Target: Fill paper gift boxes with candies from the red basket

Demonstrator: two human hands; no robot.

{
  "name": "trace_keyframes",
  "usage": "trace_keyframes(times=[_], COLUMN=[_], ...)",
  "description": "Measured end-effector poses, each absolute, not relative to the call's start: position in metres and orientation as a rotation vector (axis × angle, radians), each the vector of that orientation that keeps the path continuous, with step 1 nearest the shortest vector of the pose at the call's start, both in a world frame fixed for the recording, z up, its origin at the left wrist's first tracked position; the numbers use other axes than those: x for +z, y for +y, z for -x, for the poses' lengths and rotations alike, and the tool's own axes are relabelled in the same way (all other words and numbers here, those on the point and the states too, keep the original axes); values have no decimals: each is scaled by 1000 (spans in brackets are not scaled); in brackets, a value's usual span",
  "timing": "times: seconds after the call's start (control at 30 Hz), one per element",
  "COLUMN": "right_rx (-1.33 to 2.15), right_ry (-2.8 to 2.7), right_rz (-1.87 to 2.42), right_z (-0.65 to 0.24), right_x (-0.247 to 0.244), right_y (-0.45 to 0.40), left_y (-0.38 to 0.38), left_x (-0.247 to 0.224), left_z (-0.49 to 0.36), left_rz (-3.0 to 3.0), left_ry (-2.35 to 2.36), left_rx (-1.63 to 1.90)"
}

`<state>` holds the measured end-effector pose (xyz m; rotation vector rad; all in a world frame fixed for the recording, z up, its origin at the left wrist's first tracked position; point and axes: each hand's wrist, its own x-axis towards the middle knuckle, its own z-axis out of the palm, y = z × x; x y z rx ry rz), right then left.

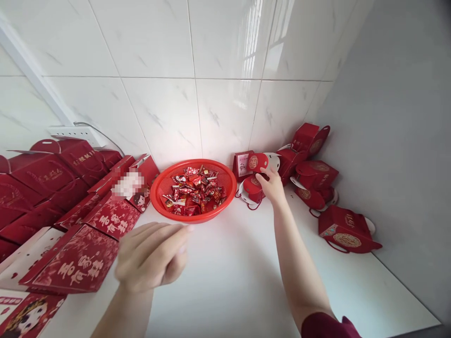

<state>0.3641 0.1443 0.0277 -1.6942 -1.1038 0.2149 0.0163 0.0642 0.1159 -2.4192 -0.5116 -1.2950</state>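
Observation:
My right hand (273, 184) reaches to the back of the white table, its thumb and fingers closed on a small red gift box (258, 162) with gold print and a white inner flap. Just below that box sits another red gift box (252, 185) with a cord handle. My left hand (153, 256) hovers over the table in front of the basket, fingers curled together, with nothing showing in it. Against the wall, between the hands, stands a red plastic basket (155, 199) holding many wrapped candies (193, 190).
More red gift boxes (347, 227) stand piled along the grey panel on the right. At left are rows of larger red boxes (81, 258) and red gift bags (49, 173). A white power strip (77, 134) with a cable lies by the tiled wall.

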Motion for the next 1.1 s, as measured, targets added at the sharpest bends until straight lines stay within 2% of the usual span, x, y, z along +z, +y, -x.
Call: trace_keyframes(times=[0.1,0.23,0.43,0.57,0.73,0.83,1.0,1.1], right_rx=[143,62,87,14,-216,-105,531,734], right_ry=[-1027,-1007,-1130,-1182,-1325,-1370,-1869,-2080], right_rz=[1735,1769,1834,1686,1402,1313,1225,1120], right_z=[-367,-361,-361,-364,-348,-335,-320,-305], right_x=[6,-10,-23,-2,60,87,100,99], right_y=[165,174,185,172,113,75,46,44], left_y=[80,90,98,99,98,99,99,98], left_x=[114,107,102,99,100,103,107,109], left_z=[-32,-32,-28,-28,-21,-18,-22,-23], left_rz=[2445,2644,2707,2755,2894,3052,3128,3156], left_ry=[-325,-488,-675,-725,-845,-968,-1133,-1221], left_rx=[-1164,-927,-810,-747,-729,-699,-679,-658])
